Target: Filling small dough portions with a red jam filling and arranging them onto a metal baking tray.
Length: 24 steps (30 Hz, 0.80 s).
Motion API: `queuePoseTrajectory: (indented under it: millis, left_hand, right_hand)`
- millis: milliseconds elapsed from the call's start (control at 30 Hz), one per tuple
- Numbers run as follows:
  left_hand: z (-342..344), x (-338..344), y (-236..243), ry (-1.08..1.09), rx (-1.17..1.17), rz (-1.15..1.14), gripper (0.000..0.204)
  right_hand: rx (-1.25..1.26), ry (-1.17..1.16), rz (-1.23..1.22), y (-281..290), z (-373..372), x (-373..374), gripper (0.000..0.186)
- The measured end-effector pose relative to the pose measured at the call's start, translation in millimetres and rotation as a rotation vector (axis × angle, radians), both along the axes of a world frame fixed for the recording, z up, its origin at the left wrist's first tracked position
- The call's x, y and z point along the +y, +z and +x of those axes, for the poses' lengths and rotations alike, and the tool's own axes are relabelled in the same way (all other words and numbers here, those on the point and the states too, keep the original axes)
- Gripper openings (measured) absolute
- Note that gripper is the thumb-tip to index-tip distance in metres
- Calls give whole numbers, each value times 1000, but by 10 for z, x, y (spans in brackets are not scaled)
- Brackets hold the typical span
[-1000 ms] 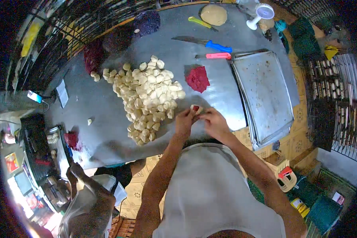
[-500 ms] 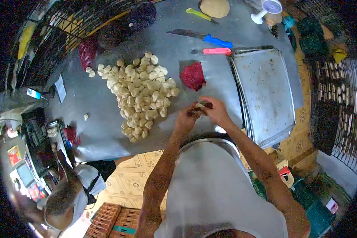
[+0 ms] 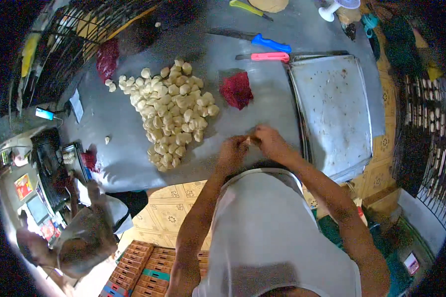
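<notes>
My left hand (image 3: 232, 151) and my right hand (image 3: 273, 144) meet at the table's near edge, fingers closed on a small piece of dough (image 3: 249, 141). Most of that piece is hidden by the fingertips. To the left lies a big pile of pale dough pieces (image 3: 171, 111). Just beyond my hands sits a dark red lump (image 3: 236, 90), which looks like filling. A larger dark red mass (image 3: 107, 58) lies farther off at the left, with a few dough pieces beside it.
Stacked metal trays (image 3: 332, 109) lie at the right. Beyond the red lump are a pink cutter (image 3: 270, 57), a blue-handled knife (image 3: 271, 43), a yellow-green cutter (image 3: 247, 7) and a large dough ball (image 3: 270, 4). A co-worker (image 3: 86, 225) is at the left, near crates (image 3: 156, 274).
My hands remain together, with the fingers drawn closer round the dough, so less of it shows. The view has shifted slightly. The co-worker at the left has moved an arm.
</notes>
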<state>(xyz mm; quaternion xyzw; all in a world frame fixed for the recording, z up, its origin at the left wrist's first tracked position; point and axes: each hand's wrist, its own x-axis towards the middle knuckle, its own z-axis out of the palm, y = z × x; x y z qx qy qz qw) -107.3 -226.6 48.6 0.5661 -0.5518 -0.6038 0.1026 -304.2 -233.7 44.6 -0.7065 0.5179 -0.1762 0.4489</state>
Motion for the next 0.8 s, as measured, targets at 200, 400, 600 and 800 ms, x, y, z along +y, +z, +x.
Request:
queuePoseTrajectory:
  millis: [200,400,600,800]
  left_hand:
    - [78,22,-134,-220,-106,-424,22]
    - [110,410,-107,-187,62,-474,59]
    - [135,213,-274,46,-106,-610,52]
    - [65,35,-230,282,164,-83,35]
  right_hand:
    - [85,-158,127,-92,122,183,19]
    - [-244,-478,329,-351,202,388,28]
    - [60,-389,152,-233,389,186,31]
    - [-257,-512,141,-160,119,318,36]
